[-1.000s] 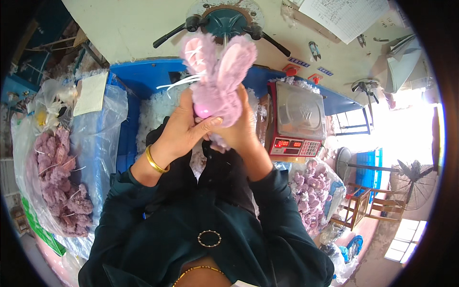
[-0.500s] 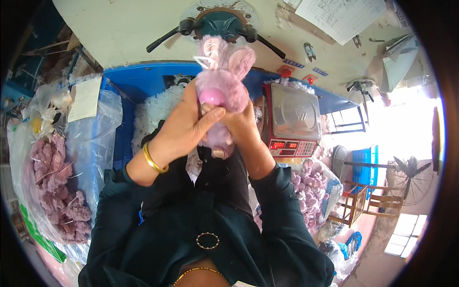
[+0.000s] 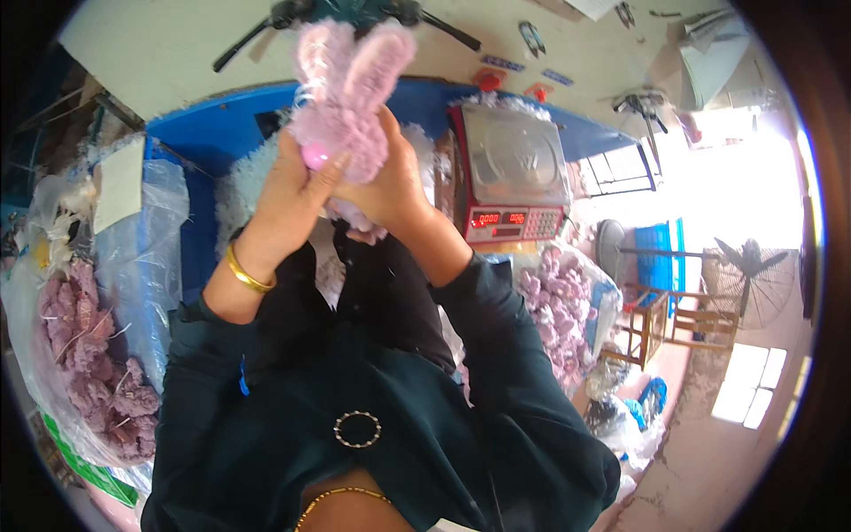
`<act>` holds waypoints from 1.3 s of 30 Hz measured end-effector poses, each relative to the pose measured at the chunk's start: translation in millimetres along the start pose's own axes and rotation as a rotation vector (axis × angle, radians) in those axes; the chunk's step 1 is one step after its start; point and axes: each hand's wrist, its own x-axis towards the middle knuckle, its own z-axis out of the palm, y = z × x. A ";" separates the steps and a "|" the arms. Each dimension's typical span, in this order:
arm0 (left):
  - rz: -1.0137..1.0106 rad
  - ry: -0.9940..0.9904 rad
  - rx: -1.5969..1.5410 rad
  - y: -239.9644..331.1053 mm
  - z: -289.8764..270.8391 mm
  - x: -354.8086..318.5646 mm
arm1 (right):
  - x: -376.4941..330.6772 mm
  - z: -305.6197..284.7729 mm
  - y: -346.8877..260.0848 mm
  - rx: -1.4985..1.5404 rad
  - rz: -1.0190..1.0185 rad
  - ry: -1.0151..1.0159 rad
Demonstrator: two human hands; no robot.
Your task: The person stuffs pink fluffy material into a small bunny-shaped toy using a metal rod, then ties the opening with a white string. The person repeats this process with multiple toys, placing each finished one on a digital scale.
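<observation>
Both hands clasp a fluffy pink long-eared plush rabbit [image 3: 347, 106]: the left hand [image 3: 297, 191] grips its body, the right hand [image 3: 390, 182] closes around its back. A grey metal weighing scale [image 3: 514, 173] sits at three o'clock of them.

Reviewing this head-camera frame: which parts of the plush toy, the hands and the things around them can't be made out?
- Pink plush rabbit: body hidden by left hand and right hand; only the ears and a pink nose show.
- Right-hand fingers: hidden behind the toy.
- Digital scale: red digits too small and blurred.
- Window area: washed out by glare.
- Bag of purple plush pieces: cut by the fisheye rim.
</observation>
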 end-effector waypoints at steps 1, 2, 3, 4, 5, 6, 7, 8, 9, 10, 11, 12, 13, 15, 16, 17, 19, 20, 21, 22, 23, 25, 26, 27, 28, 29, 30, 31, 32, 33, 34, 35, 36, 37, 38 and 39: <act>0.013 -0.009 0.036 -2.3 -0.7 -1.9 | -0.6 1.9 -0.5 0.311 0.075 -0.018; 0.024 -0.036 0.017 -3.1 -0.6 -9.5 | -8.8 -5.3 -0.1 0.092 -0.011 -0.036; -0.021 -0.106 -0.087 -2.9 -2.3 -18.1 | -16.0 -13.6 -1.0 -0.133 -0.097 -0.056; -0.067 -0.170 -0.180 -3.0 -5.2 -24.8 | -22.3 -21.7 0.9 -0.098 -0.003 -0.103; -0.110 -0.198 -0.181 -8.2 -9.9 -33.8 | -27.1 -36.3 6.5 -0.102 0.079 -0.107; -0.144 -0.223 -0.175 -14.2 -17.4 -41.1 | -27.5 -56.9 14.8 -0.104 0.149 -0.112; -0.183 -0.242 -0.166 -20.7 -26.0 -49.5 | -28.3 -80.0 26.3 -0.099 0.221 -0.122; -0.255 -0.157 -0.172 -28.7 -34.4 -58.2 | -21.9 -114.4 49.7 -0.194 0.448 -0.124; -0.329 -0.078 -0.180 -37.7 -41.6 -65.4 | -12.9 -154.9 77.2 -0.291 0.680 -0.120; -0.405 0.008 -0.189 -45.0 -48.7 -70.6 | -7.9 -184.0 97.8 -0.209 0.627 -0.057; -0.401 0.005 -0.155 -48.5 -54.3 -72.0 | -4.9 -214.5 117.6 -0.134 0.576 0.011; -0.392 -0.021 -0.134 -53.4 -53.8 -69.3 | -10.5 -268.4 159.9 -0.184 0.633 0.075; -0.389 -0.035 -0.112 -57.6 -52.3 -69.4 | -19.3 -307.0 190.0 -0.230 0.691 0.127; -0.435 -0.038 -0.118 -57.8 -57.4 -80.0 | -5.6 -298.0 177.9 -0.529 0.785 0.158; -0.449 -0.041 -0.129 -58.6 -58.2 -82.4 | 0.6 -299.0 166.6 -0.689 0.822 0.189; -0.462 -0.045 -0.141 -59.8 -59.2 -84.4 | 2.2 -302.4 161.3 -0.760 0.756 0.167; -0.494 -0.012 -0.123 -66.6 -62.9 -89.9 | -3.7 -315.9 155.0 -0.894 0.634 0.127; -0.513 0.007 -0.114 -70.3 -65.3 -93.4 | -3.4 -323.5 152.5 -0.890 0.709 0.177; -0.526 0.010 -0.118 -73.1 -64.5 -92.6 | -11.8 -344.6 151.8 -0.767 0.797 0.286; -0.546 0.035 -0.110 -74.2 -66.7 -96.3 | -11.1 -343.8 145.2 -0.653 0.852 0.351; -0.566 0.059 -0.102 -75.0 -69.2 -99.8 | -8.5 -343.9 138.4 -0.538 0.907 0.417; -0.565 0.062 -0.105 -78.4 -71.2 -100.6 | -2.7 -352.2 129.3 -0.503 1.049 0.604; -0.553 0.058 -0.100 -80.3 -70.8 -100.3 | -2.6 -357.0 126.2 -0.489 1.116 0.704; -0.534 0.065 -0.092 -80.8 -69.7 -98.6 | 0.1 -354.5 126.4 -0.500 1.121 0.661; -0.522 0.071 -0.081 -78.9 -68.0 -98.7 | 5.8 -340.2 131.4 -0.504 1.123 0.605; -0.509 0.060 -0.089 -78.6 -63.8 -98.3 | 11.1 -324.3 136.4 -0.508 1.124 0.550; -0.497 0.056 -0.095 -77.6 -59.6 -98.0 | 9.7 -295.0 132.3 -0.496 0.940 0.420; -0.480 0.045 -0.108 -77.4 -54.0 -96.0 | 5.9 -269.7 124.7 -0.488 0.753 0.299; -0.473 -0.001 -0.099 -75.1 -44.5 -90.9 | 11.5 -269.7 143.7 -0.684 0.814 0.176; -0.446 -0.027 -0.091 -75.2 -39.0 -90.8 | 23.2 -263.1 167.3 -0.868 0.863 0.032; -0.462 -0.044 -0.070 -73.9 -40.7 -95.4 | 26.3 -227.6 163.3 -0.910 0.720 -0.054; -0.480 -0.059 -0.052 -73.1 -40.0 -98.6 | 18.6 -197.2 153.4 -0.843 0.559 -0.131; -0.470 -0.093 -0.012 -72.1 -38.4 -96.7 | 5.3 -174.3 139.7 -0.819 0.400 -0.196; -0.474 -0.106 0.044 -70.0 -39.0 -97.1 | -13.5 -145.8 109.0 -0.664 0.289 -0.222; -0.399 -0.082 0.085 -75.0 -40.3 -99.4 | -33.9 -118.3 83.4 -0.606 0.152 -0.238; -0.320 -0.065 0.128 -77.9 -42.3 -98.5 | -54.1 -113.4 90.2 -0.381 -0.083 -0.331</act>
